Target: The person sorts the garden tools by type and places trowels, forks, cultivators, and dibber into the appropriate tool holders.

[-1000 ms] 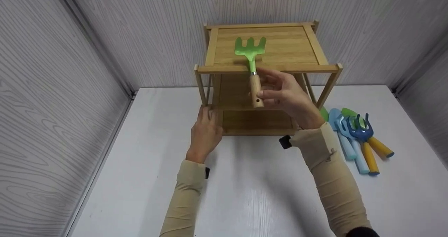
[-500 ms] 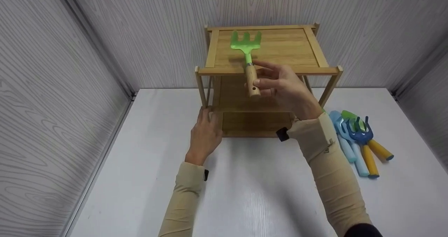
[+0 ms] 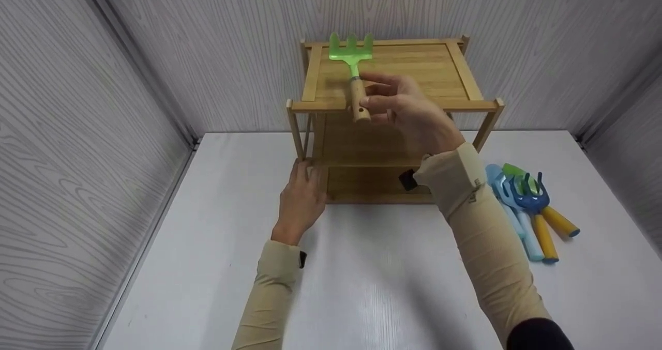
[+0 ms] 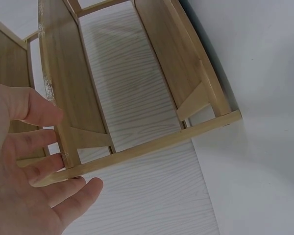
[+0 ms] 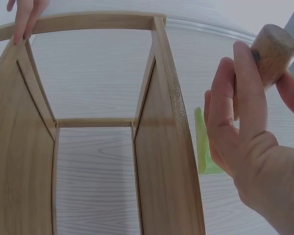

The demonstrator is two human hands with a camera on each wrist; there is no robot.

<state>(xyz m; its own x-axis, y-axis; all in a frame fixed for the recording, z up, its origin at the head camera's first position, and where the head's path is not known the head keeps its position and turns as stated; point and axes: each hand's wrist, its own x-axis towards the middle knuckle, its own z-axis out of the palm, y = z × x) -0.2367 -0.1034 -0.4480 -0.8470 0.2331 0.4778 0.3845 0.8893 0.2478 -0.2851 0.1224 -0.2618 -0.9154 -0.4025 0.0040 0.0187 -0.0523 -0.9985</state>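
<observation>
Shifted toward 11 o'clock from its place a second ago, a green garden fork [image 3: 355, 77] rides in the right hand [image 3: 408, 104], its wooden handle pinched between thumb and fingers. From the head camera, the fork shows near 12 o'clock, overlapping the top of a wooden rack [image 3: 414, 71], three tines pointing to 12; the right-wrist view shows the handle clear of the frame. At 7 o'clock, the left hand [image 3: 301, 197] grips the rack's near corner, thumb against a shelf edge. Between 3 and 4 o'clock on the white table [image 3: 362, 298], a dark-blue fork [image 3: 531, 202] overlaps light-blue tools [image 3: 530, 236], while a yellow handle [image 3: 562, 222] angles out toward 4. Tan sleeves [image 3: 494, 241] cover both forearms.
</observation>
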